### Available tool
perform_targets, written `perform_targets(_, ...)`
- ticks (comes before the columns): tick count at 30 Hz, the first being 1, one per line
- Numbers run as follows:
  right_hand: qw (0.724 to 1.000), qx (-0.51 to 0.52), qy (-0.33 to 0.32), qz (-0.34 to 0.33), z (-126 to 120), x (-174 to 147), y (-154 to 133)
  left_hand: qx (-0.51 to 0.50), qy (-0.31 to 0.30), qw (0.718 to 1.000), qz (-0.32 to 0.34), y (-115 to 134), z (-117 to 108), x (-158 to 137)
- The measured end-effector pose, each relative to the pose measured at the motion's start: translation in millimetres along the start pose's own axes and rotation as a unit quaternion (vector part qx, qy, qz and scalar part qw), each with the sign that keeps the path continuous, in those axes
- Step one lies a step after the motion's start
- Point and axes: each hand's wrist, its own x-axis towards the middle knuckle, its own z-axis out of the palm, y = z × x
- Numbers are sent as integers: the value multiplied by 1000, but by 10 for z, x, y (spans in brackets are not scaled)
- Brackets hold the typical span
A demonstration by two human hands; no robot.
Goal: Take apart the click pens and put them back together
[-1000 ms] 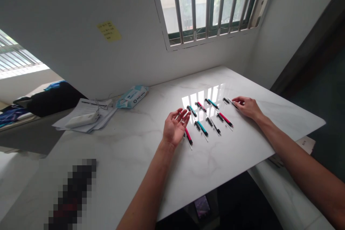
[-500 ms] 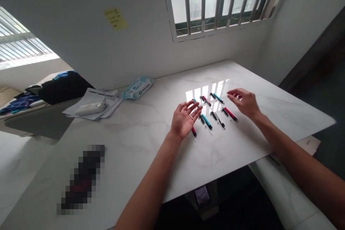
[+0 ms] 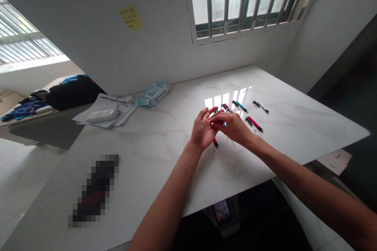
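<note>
My left hand is held palm up above the table, fingers loosely stretched out. Over its palm and fingers reaches my right hand, thumb and fingertips pinched together. Whatever small thing lies between those fingertips is hidden. Around the hands lie pens taken apart, with barrels, clips and thin refills side by side. A red pen barrel lies right of my right hand, a teal pen barrel behind it, and a white pen barrel farther right. Another red barrel shows partly under my left hand; other parts are covered.
A wet wipes pack and papers with a white device on them lie at the back left. A blurred dark object lies front left. A phone is below the table's front edge. A barred window is ahead.
My right hand has moved left from beside the pens to my left palm, its fingertips now pinched there. It uncovers the white pen and covers other parts. The view has shifted slightly.
</note>
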Motion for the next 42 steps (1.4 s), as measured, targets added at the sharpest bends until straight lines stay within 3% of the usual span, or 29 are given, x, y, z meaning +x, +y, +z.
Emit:
perform_targets(7, 999, 19, -40, -23, -86, -78, -91, 8, 8, 1000, -12, -48, -8, -2)
perform_targets(11, 998, 61, -13, -9, -268, -106, 39, 18, 12, 1000, 10, -21, -18, 0)
perform_targets(14, 996, 75, 50, 29, -558, -162, 431, 21, 33, 999, 37, 33, -47, 10)
perform_targets(18, 984, -1, 144, 101, -1009, -313, 1175, 25, 61, 996, 62, 78, -82, 26)
perform_targets(22, 960, -53, 216, 168, -1252, -518, 1671, 35, 78, 995, 60, 71, -87, 34)
perform_targets(26, 957, -96, 206, 180, -1225, -624, 1784, 42, 89, 994, 56, 61, -93, 42)
perform_targets(42, 958, -203, 130, 157, -1123, -497, 1834, 43, 99, 992, 70, 55, -119, 54)
